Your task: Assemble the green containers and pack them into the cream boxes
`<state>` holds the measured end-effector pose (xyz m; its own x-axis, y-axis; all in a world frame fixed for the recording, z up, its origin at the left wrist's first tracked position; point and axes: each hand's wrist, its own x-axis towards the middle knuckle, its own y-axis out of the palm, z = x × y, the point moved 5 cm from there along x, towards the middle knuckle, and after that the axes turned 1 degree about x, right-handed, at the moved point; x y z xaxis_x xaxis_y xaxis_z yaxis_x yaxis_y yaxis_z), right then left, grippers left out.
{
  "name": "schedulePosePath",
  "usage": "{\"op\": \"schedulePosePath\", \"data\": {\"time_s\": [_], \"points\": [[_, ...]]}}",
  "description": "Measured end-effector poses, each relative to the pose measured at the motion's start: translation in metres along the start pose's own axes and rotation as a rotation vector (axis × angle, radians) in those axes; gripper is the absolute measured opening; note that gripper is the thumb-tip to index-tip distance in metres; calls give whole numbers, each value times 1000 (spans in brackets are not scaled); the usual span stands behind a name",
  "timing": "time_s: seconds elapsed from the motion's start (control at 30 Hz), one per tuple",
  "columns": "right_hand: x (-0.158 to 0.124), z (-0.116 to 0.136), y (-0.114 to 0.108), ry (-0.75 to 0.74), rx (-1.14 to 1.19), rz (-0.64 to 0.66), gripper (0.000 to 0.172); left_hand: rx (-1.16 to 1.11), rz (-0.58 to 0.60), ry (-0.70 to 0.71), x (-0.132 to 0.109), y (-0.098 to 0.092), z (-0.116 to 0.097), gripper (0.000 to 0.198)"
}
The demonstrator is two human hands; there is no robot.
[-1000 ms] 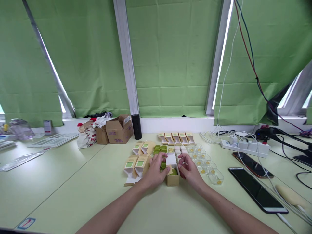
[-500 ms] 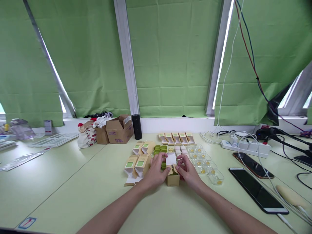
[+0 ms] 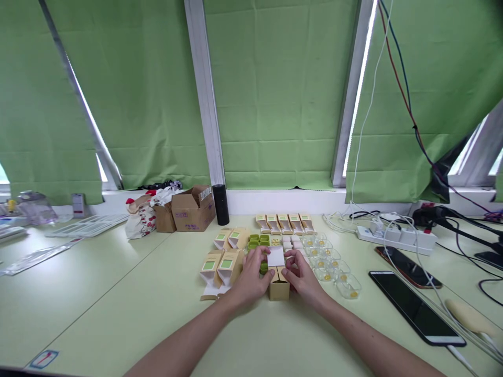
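Observation:
A small kraft-brown box [image 3: 279, 289] stands on the pale green table [image 3: 118, 309], its white lid flap [image 3: 275, 257] raised. My left hand [image 3: 251, 277] grips the box's left side, fingers curled by the flap. My right hand [image 3: 302, 276] holds the right side, with its fingers pressing the side flaps inward over the opening. Just left lie flat brown cartons with green labels [image 3: 218, 266]. Small green containers [image 3: 258, 241] sit behind the box. To the right are rows of clear cups with yellow contents [image 3: 332, 267].
A row of brown packets [image 3: 285, 222] lies at the back. Cardboard boxes [image 3: 186, 209], a printed bag [image 3: 139, 217] and a black cylinder [image 3: 220, 204] stand back left. A power strip [image 3: 396, 235] with cables and two phones [image 3: 416, 306] lie at the right.
The box's side flaps have been folded in over the green item that showed inside it one second ago. My right hand has moved closer to the box. The left hand has barely moved.

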<state>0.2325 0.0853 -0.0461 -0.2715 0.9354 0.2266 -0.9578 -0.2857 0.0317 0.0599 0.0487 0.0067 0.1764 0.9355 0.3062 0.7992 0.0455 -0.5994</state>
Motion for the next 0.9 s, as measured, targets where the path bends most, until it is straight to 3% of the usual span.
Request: {"op": "schedulePosePath", "data": {"time_s": [0.4,0.9], "points": [[2,-1,-1,-30,-23,-20,42,-36,-37,-10,-1,0,0,50],[-6,21,0,-128,-96,-54,33,67,-22,44,-1,1,-5,9]]}}
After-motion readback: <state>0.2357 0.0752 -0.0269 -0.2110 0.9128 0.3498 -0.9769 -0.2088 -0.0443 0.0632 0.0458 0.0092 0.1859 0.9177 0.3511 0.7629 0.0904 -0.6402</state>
